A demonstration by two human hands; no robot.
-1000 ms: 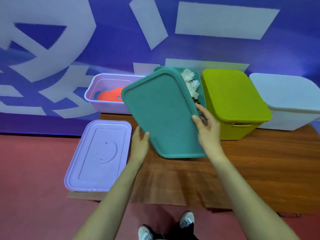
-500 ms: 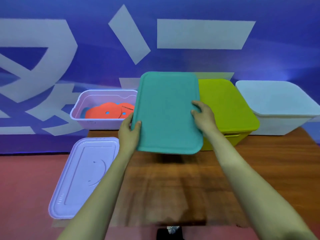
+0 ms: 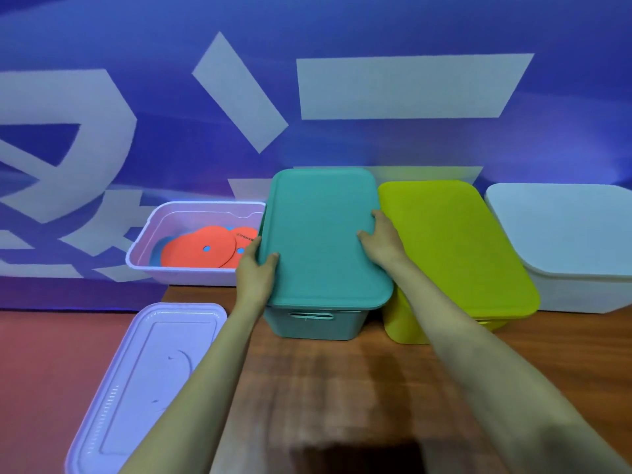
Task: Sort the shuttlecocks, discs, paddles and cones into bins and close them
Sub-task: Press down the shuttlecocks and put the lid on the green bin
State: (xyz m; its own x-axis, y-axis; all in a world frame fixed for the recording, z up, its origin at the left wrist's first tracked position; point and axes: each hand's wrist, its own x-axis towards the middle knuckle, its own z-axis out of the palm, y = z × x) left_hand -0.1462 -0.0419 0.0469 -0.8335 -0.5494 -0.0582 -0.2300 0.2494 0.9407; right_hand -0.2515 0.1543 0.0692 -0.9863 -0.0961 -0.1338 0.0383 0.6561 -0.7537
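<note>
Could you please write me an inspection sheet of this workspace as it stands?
Surface: wooden board, bins standing on it.
Job's things: teal lid lies on teal bin; lime bin and white bin lidded; lilac bin open, orange discs inside; lilac lid lies flat nearer the camera.
Clutter: nothing seen.
Hands: left hand grips the teal lid's left edge, right hand its right edge.
Cables: nothing seen.
Surroundings: blue wall with white shapes; red floor.

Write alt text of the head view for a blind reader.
The left hand and right hand hold a teal lid on top of a teal bin. An open lilac bin with orange discs stands to its left, a closed green bin and white bin to its right.
</note>
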